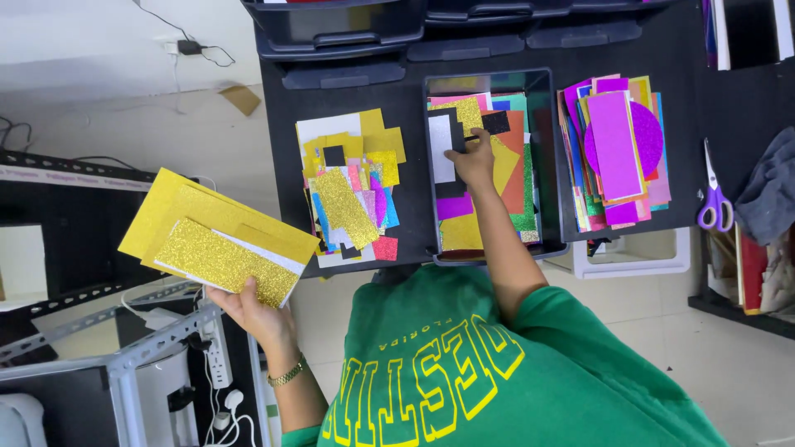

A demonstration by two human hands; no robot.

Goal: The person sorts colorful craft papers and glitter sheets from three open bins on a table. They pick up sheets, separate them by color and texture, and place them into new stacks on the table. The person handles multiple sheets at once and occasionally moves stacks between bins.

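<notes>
While held out wide of the bench (414, 91): left hand (248, 310), grip closed on gold sheets (211, 236), fanned, top one coarse glitter, white edge showing. Right hand (474, 161) down in black tray (542, 165), fingers bent onto a black scrap (495, 122); cannot tell whether pinched. Under that grip: mixed glitter offcuts, gold, orange, green, purple. Left of it, loose yellow-topped pile (348, 190); right of it, purple-topped stack (617, 149), then scissors (712, 194).
</notes>
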